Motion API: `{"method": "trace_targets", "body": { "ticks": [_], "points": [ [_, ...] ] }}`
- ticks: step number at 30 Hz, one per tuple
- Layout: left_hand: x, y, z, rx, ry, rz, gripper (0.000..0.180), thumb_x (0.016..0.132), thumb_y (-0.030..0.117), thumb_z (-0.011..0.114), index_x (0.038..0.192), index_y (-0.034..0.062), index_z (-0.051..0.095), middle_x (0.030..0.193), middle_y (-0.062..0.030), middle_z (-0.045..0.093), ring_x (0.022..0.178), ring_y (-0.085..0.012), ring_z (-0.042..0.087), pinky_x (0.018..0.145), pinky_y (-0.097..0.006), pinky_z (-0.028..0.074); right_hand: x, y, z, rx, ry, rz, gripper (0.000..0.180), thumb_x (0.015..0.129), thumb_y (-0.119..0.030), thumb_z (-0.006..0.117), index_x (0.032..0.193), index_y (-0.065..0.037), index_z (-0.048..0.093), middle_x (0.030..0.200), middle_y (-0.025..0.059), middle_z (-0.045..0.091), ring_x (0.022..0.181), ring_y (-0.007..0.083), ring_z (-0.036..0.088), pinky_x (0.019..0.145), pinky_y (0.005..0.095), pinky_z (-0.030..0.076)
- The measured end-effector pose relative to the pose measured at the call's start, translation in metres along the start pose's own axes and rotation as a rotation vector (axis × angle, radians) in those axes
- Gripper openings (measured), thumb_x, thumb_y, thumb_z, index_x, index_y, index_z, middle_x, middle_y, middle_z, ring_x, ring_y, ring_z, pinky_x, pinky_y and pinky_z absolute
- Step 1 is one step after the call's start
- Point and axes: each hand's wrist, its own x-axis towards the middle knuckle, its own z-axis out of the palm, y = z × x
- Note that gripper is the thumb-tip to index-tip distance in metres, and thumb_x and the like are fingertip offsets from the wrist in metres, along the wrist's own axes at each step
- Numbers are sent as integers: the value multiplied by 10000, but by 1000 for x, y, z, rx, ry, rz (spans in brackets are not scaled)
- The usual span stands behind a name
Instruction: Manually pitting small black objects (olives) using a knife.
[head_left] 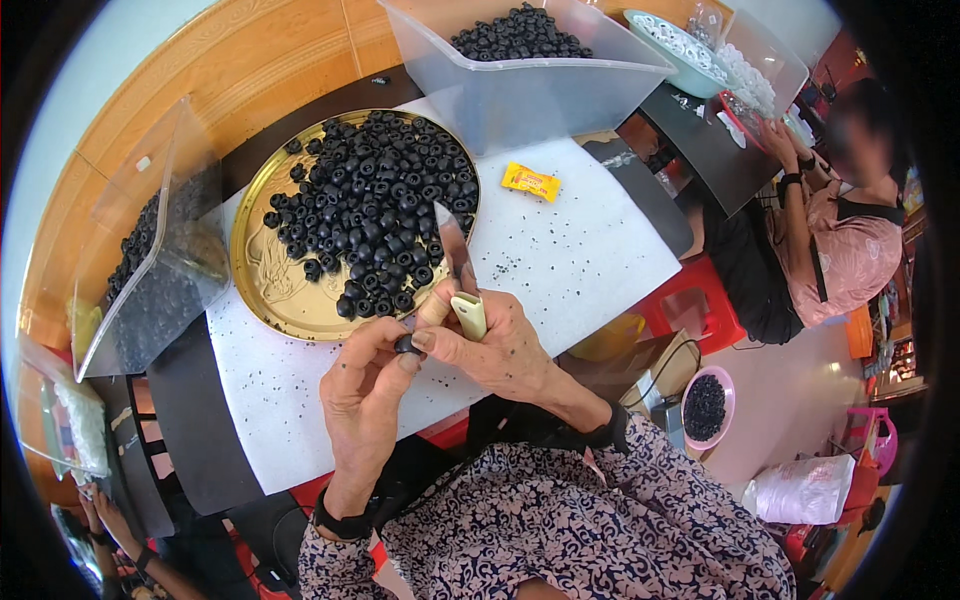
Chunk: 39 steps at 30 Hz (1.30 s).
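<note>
My left hand (360,400) pinches a small round black plastic piece (405,344) between thumb and fingertips. My right hand (500,350) is closed around the pale green handle of a knife (468,314), its blade pointing away from me. The right thumb also touches the black piece, and a tan wrap covers one right finger. Just beyond both hands lies a round gold tray (256,300), heaped with many similar black pieces (375,200) that have holes through them. The blade tip overlaps the tray's right edge in this view.
White sheeting (560,240), sprinkled with black crumbs, covers the table. On it lies a yellow packet (530,182). Clear bins of black pieces stand behind (530,90) and left (150,260). A seated person (840,230) works at right; another person's hands (115,525) show lower left.
</note>
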Motion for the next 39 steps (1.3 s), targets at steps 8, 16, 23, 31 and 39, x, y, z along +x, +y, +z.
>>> {"method": "trace_targets", "body": {
  "ticks": [8,16,23,31,39],
  "points": [
    [4,-2,-8,-214,-128,-50,190,879,95,545,1029,-22,546,831,-57,583,768,-117,546,729,-252,437,-1,-4,5,69,-13,90,171,918,-163,554,852,-6,546,669,8,576,623,58,527,561,222,434],
    [4,-5,-9,-350,-123,-27,203,876,75,521,1053,-26,522,820,-76,587,750,-139,546,732,-281,438,5,-9,-7,-624,-48,-235,149,770,-67,622,876,-47,518,727,117,584,612,292,600,525,321,465],
    [3,-9,-9,-342,-101,-62,216,841,48,521,1047,-19,519,920,-110,571,781,-183,542,714,-311,440,0,-1,-6,-786,-87,-318,211,736,-90,658,881,-47,510,795,101,561,644,294,598,512,359,469],
    [1,-15,-11,-401,-91,-2,240,834,-42,518,1073,-46,537,937,-78,563,793,-139,561,736,-289,474,0,4,-5,-888,-101,-343,223,749,-149,658,878,-58,500,766,74,517,592,270,574,477,350,455],
    [1,-15,-12,-374,-95,29,201,855,-6,557,1050,-53,563,964,-87,572,802,-146,558,727,-285,471,0,-1,-4,-935,-132,-332,235,745,-148,661,887,-48,502,782,70,509,618,252,581,487,343,458]
  ]
}}
